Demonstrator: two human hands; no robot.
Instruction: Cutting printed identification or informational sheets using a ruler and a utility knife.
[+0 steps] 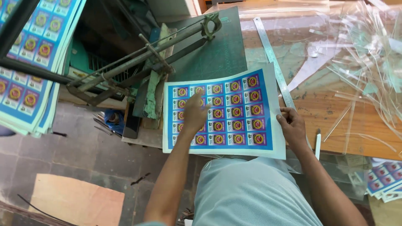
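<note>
A printed sheet with rows of blue and magenta round-emblem labels lies flat on the green cutting board of a lever paper cutter. My left hand rests flat on the sheet's left part, fingers spread and pressing down. My right hand grips the sheet's right edge, thumb on top, beside a steel ruler. The cutter's long lever arm is raised, angled up to the left of the sheet.
A stack of the same printed sheets hangs at the upper left. Clear plastic strips and offcuts litter the wooden table at right. More cut labels lie at lower right. A white blade-like tool lies near my right hand.
</note>
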